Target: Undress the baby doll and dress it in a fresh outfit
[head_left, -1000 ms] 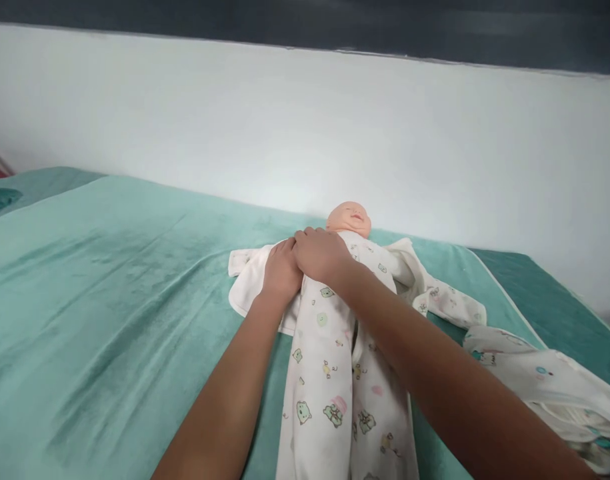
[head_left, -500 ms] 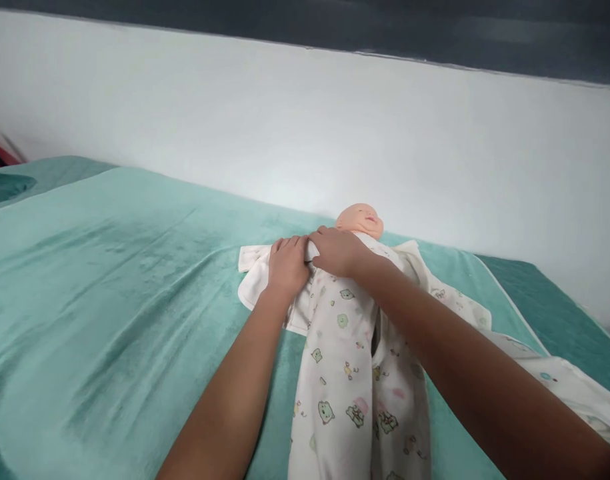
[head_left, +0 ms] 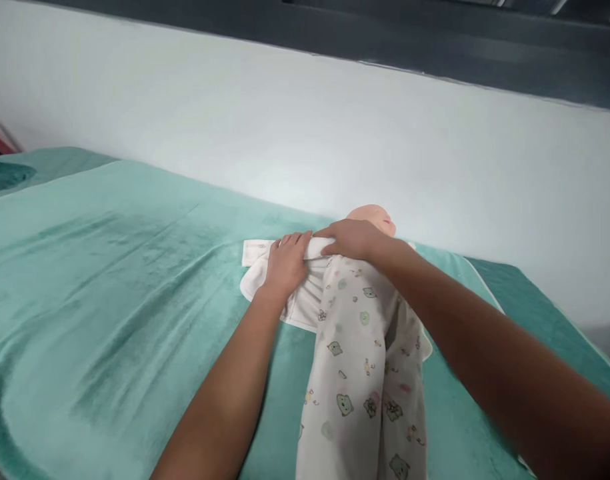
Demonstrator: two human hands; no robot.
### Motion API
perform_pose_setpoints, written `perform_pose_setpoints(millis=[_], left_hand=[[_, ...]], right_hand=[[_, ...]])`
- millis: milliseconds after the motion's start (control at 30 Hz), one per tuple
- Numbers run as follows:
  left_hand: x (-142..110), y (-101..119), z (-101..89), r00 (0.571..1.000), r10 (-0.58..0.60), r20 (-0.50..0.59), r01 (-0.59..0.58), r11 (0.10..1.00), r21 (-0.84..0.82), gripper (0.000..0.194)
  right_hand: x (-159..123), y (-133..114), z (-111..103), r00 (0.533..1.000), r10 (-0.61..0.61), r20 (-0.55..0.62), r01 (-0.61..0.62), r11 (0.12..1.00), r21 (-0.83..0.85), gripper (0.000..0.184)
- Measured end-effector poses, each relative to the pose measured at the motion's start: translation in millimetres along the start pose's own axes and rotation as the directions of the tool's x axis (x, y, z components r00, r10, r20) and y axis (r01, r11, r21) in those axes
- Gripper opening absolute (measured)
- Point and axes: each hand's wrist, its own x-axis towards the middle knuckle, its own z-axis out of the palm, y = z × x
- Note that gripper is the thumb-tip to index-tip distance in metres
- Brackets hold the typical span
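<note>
Head view, nearest first: the printed garment (head_left: pixel 345 373) lies on the green sheet (head_left: pixel 159 333). Beyond it, the left hand (head_left: pixel 287 263) rests over white cloth (head_left: pixel 307 300), grip unclear. The right hand (head_left: pixel 357 239), thumb parted from fingers, has moved away from the left, leaving more cloth reachable between them; I cannot tell whether it pinches. Farthest, by the wall (head_left: pixel 265 120), the doll (head_left: pixel 369 215) now faces further right.

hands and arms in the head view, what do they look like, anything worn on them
The left hand and right hand are bare, without gloves. The left forearm and right forearm are slender; no sleeve, watch or bracelet shows.
</note>
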Motion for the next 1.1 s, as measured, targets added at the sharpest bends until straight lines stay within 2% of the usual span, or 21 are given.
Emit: perform_pose_setpoints(millis=[133,233,333,467,567,667,733,833,900,933,967,1033,1067,1100], left_hand=[[-2,-4,-1.4,0.999,-0.040,0.027,0.040,0.999,0.001,0.057],[-2,-7,-2.6,0.993,-0.112,0.031,0.113,0.993,-0.028,0.048],[-1,-7,-5.1,0.984,-0.177,-0.025,0.175,0.982,-0.071,0.042],[1,-1,-7.5,0.990,-0.106,-0.093,0.106,0.994,-0.010,0.041],[3,0,-7.5,0.994,-0.091,-0.058,0.093,0.995,0.033,0.038],[5,-6,-7.9,0.980,-0.197,-0.009,0.197,0.978,0.063,0.035],[5,-12,-8.6,0.962,-0.273,-0.017,0.274,0.958,0.091,0.036],[4,-17,-9.1,0.942,-0.331,-0.062,0.336,0.935,0.112,0.039],[3,-18,-8.5,0.934,-0.346,-0.089,0.355,0.928,0.114,0.042],[3,-18,-7.9,0.932,-0.350,-0.098,0.360,0.926,0.116,0.043],[3,-17,-7.0,0.930,-0.354,-0.102,0.365,0.923,0.121,0.044],[3,-16,-4.7,0.929,-0.357,-0.098,0.368,0.918,0.146,0.047],[3,-15,-3.3,0.932,-0.348,-0.099,0.361,0.918,0.165,0.049],[3,-13,-2.0,0.939,-0.328,-0.103,0.342,0.921,0.186,0.053]], right_hand=[[-24,27,-12,0.997,0.065,-0.045,-0.065,0.998,-0.001,0.037],[-39,38,-21,0.993,0.067,-0.102,-0.072,0.996,-0.044,0.038],[-45,34,-25,0.988,0.066,-0.141,-0.074,0.996,-0.050,0.037],[-35,13,-14,0.993,0.061,-0.098,-0.062,0.998,-0.002,0.032],[-18,-1,-1,0.999,0.025,-0.039,-0.025,1.000,0.006,0.028],[-6,-4,4,0.999,0.034,-0.002,-0.034,0.996,0.087,0.039],[-7,0,4,0.998,0.054,-0.016,-0.050,0.982,0.180,0.048],[-30,14,8,0.985,0.098,-0.144,-0.042,0.937,0.347,0.047],[-58,32,24,0.934,0.205,-0.292,-0.050,0.886,0.460,0.045],[-74,43,36,0.892,0.282,-0.353,-0.073,0.861,0.503,0.045],[-90,55,51,0.825,0.387,-0.412,-0.127,0.837,0.532,0.046],[-118,78,83,0.710,0.520,-0.475,-0.272,0.825,0.495,0.047],[-129,87,97,0.677,0.558,-0.481,-0.347,0.817,0.460,0.047],[-137,94,108,0.666,0.591,-0.454,-0.395,0.797,0.457,0.046]])
